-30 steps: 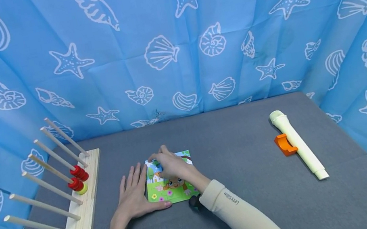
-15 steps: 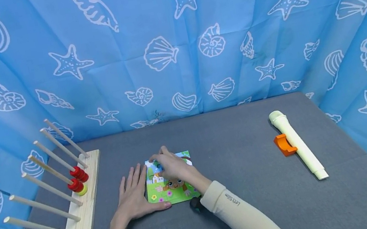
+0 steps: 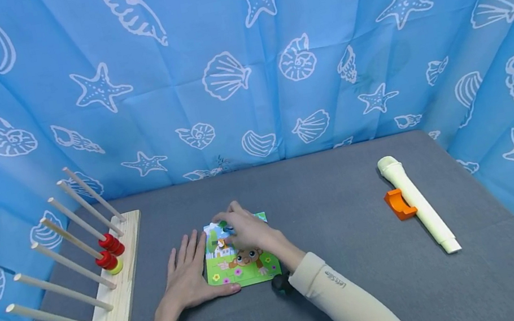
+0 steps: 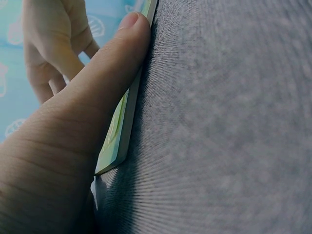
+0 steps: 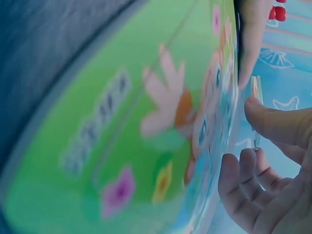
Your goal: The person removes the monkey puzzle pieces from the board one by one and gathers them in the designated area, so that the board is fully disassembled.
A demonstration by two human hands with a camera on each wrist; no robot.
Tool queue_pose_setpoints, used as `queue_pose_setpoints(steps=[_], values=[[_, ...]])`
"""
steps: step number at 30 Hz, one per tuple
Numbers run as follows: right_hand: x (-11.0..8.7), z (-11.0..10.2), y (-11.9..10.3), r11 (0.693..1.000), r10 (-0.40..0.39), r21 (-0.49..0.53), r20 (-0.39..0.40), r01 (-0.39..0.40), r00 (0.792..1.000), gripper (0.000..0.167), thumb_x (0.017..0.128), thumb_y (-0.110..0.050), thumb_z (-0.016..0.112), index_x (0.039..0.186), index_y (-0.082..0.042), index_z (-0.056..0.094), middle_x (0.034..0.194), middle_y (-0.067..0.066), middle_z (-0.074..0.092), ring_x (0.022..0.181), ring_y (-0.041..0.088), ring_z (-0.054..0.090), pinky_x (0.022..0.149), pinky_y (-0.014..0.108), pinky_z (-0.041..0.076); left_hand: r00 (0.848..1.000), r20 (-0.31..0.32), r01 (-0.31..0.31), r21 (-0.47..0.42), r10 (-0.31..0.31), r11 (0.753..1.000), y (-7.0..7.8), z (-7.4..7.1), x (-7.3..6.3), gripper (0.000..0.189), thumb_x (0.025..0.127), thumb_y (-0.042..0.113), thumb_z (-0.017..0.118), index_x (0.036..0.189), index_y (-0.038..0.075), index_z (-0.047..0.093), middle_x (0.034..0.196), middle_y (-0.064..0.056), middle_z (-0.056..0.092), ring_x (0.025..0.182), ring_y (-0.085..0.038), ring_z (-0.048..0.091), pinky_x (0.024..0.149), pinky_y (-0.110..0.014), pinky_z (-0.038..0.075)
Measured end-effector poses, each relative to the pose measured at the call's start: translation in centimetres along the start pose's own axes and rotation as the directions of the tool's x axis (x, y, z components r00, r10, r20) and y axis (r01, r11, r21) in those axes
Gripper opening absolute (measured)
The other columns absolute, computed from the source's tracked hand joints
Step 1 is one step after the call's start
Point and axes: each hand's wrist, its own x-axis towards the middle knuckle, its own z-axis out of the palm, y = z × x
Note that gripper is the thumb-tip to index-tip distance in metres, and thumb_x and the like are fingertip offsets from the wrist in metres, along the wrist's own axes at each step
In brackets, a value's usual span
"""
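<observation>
A jigsaw puzzle point(image 3: 246, 272) with a cartoon monkey, flowers and a house lies flat on the table. My left hand point(image 3: 187, 279) rests at its left side with fingers straight, and its thumb point(image 4: 119, 56) lies along the front edge. My right hand point(image 3: 251, 231) is over the puzzle's upper part and covers some of it. In the right wrist view, a thin puzzle piece point(image 5: 256, 91), seen edge-on, is pinched between my right thumb and fingertips, raised clear of the puzzle surface.
A wooden peg rack point(image 3: 126, 281) with red and yellow beads stands on the left of the grey table point(image 3: 344, 305). On the right lie a cream toy microphone point(image 3: 422, 203) and an orange curved block point(image 3: 400, 204). A blue shell-patterned curtain point(image 3: 232, 107) hangs behind.
My right hand has shifted slightly to the right, and a puzzle piece now shows raised in its pinch. The left hand stays in place.
</observation>
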Motion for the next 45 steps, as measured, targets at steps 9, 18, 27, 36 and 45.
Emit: queue_pose_setpoints(steps=[9, 18, 27, 36, 45], values=[[-1.1, -1.6, 1.4, 0.999, 0.019, -0.027, 0.011, -0.018, 1.000, 0.046, 0.099, -0.015, 0.068, 0.144, -0.018, 0.059, 0.127, 0.013, 0.052, 0.086, 0.018, 0.050, 0.067, 0.029, 0.040, 1.000, 0.007, 0.007, -0.003, -0.007, 1.000, 0.1, -0.1, 0.0, 0.142, 0.061, 0.079, 0.078, 0.165, 0.007, 0.014, 0.173, -0.020, 0.007, 0.159, -0.046, 0.006, 0.125, -0.069, 0.005], [-2.4, -3.4, 3.5, 0.998, 0.046, -0.043, 0.026, -0.044, 0.999, 0.045, 0.100, -0.011, 0.066, 0.144, -0.018, 0.059, 0.118, 0.015, 0.051, 0.084, 0.022, 0.044, 0.065, 0.032, 0.034, 1.000, 0.001, 0.008, 0.004, -0.008, 1.000, 0.1, -0.2, 0.0, 0.141, 0.061, 0.080, 0.077, 0.165, 0.010, 0.013, 0.173, -0.020, 0.008, 0.159, -0.046, 0.006, 0.125, -0.070, 0.005], [-3.0, -4.3, 6.0, 0.994, 0.084, -0.069, 0.008, -0.083, 0.996, 0.045, 0.099, -0.013, 0.067, 0.144, -0.016, 0.059, 0.114, 0.014, 0.051, 0.081, 0.022, 0.041, 0.064, 0.032, 0.031, 1.000, 0.019, 0.014, 0.020, -0.015, 1.000, 0.3, -0.3, -0.1, 0.136, 0.062, 0.081, 0.076, 0.165, 0.012, 0.019, 0.173, -0.020, 0.007, 0.159, -0.046, 0.005, 0.125, -0.070, 0.005], [-3.0, -4.9, 7.2, 0.986, 0.138, -0.095, 0.018, -0.136, 0.990, 0.045, 0.099, -0.011, 0.067, 0.143, -0.017, 0.060, 0.114, 0.013, 0.051, 0.082, 0.022, 0.044, 0.064, 0.032, 0.033, 1.000, 0.002, 0.011, 0.009, -0.011, 1.000, 0.2, -0.1, 0.0, 0.136, 0.061, 0.082, 0.077, 0.164, 0.013, 0.022, 0.173, -0.021, 0.010, 0.159, -0.046, 0.007, 0.124, -0.070, 0.007], [-3.3, -5.3, 7.7, 0.981, 0.178, -0.088, 0.032, -0.175, 0.983, 0.045, 0.100, -0.009, 0.065, 0.144, -0.018, 0.059, 0.114, 0.012, 0.051, 0.087, 0.022, 0.045, 0.069, 0.034, 0.035, 1.000, 0.001, 0.017, -0.003, -0.017, 1.000, 0.1, -0.2, -0.1, 0.135, 0.060, 0.081, 0.079, 0.164, 0.013, 0.025, 0.172, -0.021, 0.012, 0.159, -0.047, 0.008, 0.124, -0.071, 0.008]])
